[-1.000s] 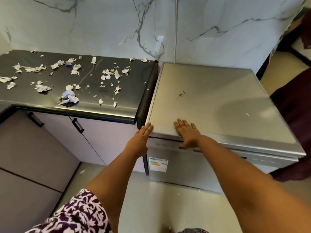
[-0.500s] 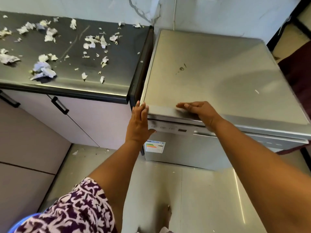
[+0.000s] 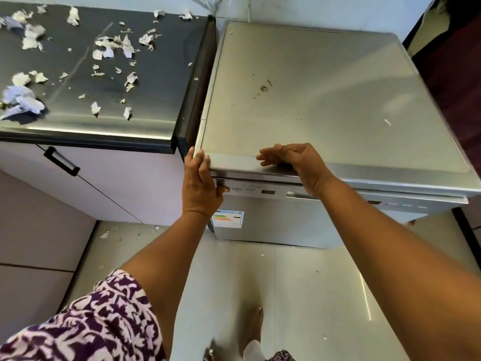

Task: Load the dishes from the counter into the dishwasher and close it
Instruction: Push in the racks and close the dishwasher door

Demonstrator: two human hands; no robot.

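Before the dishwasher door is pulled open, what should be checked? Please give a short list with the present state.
1. Dishwasher door shut: ok.
2. Left hand steadies the dishwasher top at its front corner: ok.
3. Right hand grips the door handle: not ok, it is curled above the top, holding nothing.
4. Foot out of the door's way: cannot tell.
5. Dishes on the counter: not ok, only paper scraps show.
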